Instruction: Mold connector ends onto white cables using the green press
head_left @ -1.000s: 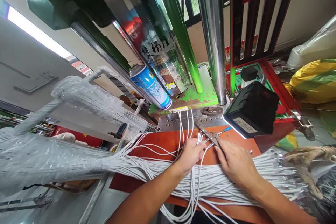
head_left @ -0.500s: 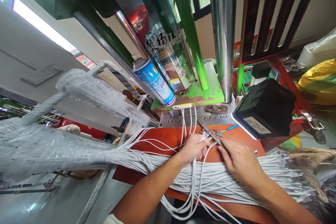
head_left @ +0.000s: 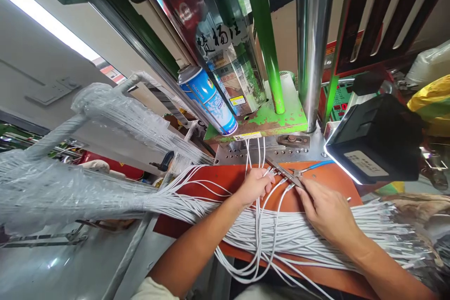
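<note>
As the right hand (head_left: 328,208) holds it, the metal bar (head_left: 284,172) slants forward-left.

Left grip (head_left: 256,185) curled, right grip (head_left: 326,204) pinching, forearms (head_left: 206,232) angled inward

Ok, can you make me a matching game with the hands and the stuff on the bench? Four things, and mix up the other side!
Column one:
1. spray can
2. pliers
3. right hand
4. left hand

Column two:
A. holding a flat metal bar
B. gripping white cables
C. at the edge of the green plate
D. lying on the orange tabletop, with a blue handle showing

Right pairs: 1-C, 2-D, 3-A, 4-B.
</note>
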`<move>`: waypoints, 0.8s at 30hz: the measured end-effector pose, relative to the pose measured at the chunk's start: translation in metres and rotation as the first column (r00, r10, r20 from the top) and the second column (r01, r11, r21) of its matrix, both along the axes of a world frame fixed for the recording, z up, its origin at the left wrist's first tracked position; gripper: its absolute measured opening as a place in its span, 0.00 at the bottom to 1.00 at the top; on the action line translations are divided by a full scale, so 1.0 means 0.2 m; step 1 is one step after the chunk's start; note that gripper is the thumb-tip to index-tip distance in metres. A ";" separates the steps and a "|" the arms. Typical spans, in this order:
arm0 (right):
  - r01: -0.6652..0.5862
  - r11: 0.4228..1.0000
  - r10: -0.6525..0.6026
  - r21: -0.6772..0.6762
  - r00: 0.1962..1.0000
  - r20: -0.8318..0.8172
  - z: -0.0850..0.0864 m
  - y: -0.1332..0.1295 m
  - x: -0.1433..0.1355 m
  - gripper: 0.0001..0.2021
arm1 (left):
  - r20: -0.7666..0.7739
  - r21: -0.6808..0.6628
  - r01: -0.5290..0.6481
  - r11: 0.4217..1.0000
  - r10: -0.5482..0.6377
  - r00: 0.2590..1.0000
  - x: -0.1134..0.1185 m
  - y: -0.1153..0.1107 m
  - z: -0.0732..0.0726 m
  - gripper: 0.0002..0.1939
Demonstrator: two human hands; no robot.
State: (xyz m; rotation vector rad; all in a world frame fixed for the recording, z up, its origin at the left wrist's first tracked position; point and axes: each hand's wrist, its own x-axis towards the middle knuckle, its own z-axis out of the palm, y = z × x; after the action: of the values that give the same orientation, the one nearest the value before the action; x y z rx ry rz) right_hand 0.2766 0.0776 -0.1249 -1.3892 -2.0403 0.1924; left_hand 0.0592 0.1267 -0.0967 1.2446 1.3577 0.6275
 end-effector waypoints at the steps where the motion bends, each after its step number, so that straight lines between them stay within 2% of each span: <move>1: -0.006 1.000 0.006 -0.010 1.000 0.000 0.00 0.00 0.00 0.16 | 0.008 -0.009 0.004 1.000 -0.004 1.000 0.01 0.01 0.01 0.16; 7: -0.095 0.994 0.094 -0.045 0.995 -0.031 0.01 0.01 0.02 0.15 | 0.092 -0.112 0.011 0.994 -0.001 0.996 0.02 0.03 0.03 0.13; 14: -0.172 0.981 0.169 -0.085 0.985 -0.037 -0.02 0.01 0.04 0.17 | 0.149 -0.209 0.008 0.978 0.024 0.988 0.06 0.01 0.01 0.15; 16: -0.170 0.982 0.167 -0.079 0.985 -0.037 -0.02 0.01 0.04 0.17 | 0.151 -0.201 0.012 0.979 0.019 0.988 0.05 0.02 0.01 0.15; 19: -0.069 0.997 0.067 -0.038 0.997 -0.037 -0.01 0.00 0.02 0.17 | 0.101 -0.155 0.044 0.987 -0.028 0.995 -0.01 0.03 0.01 0.16; 21: -0.010 1.000 0.010 -0.007 0.999 -0.039 -0.01 0.00 0.02 0.18 | 0.012 -0.054 -0.029 0.998 0.030 0.999 -0.05 0.04 0.02 0.15; 24: 0.000 1.000 0.000 0.012 1.000 -0.017 -0.01 0.00 0.01 0.18 | -0.048 0.046 -0.137 0.990 0.139 0.989 -0.09 0.04 0.02 0.13</move>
State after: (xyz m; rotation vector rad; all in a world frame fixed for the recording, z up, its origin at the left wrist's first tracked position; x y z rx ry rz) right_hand 0.2787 0.0777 -0.1276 -1.3758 -2.0246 0.1915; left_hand 0.0403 0.1343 -0.0928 1.2151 1.4888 0.7286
